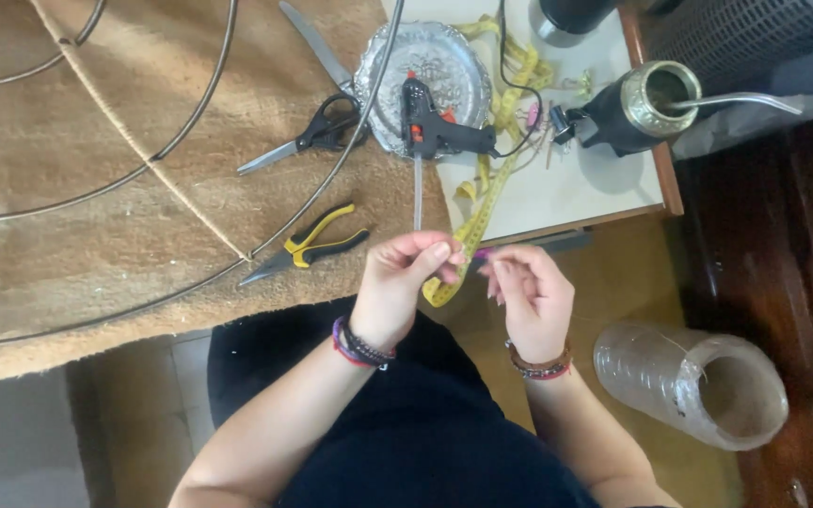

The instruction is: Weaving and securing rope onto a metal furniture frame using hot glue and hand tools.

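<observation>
While both hands meet just off the table edge, the left hand (405,273) has its fingertips pressed together in a pinch, and the right hand (529,287) pinches beside it, fingers curled; what lies between the fingertips is too small to tell, though a purple speck shows at the right fingertips. A yellow tape (477,216) hangs over the table edge, its end just behind the hands, between them. On the brown mat (96,169) lie wire hoops (190,118), pliers (308,246) with yellow-black handles near the left hand, and scissors (317,132) further up. A black glue gun (435,132) rests on a silver plate (425,66), its nozzle pointing toward the hands. A metal-rimmed cup (646,103) with a straw stands on the white table (576,183). A clear roll (693,381) lies on the floor, right of the right hand.
</observation>
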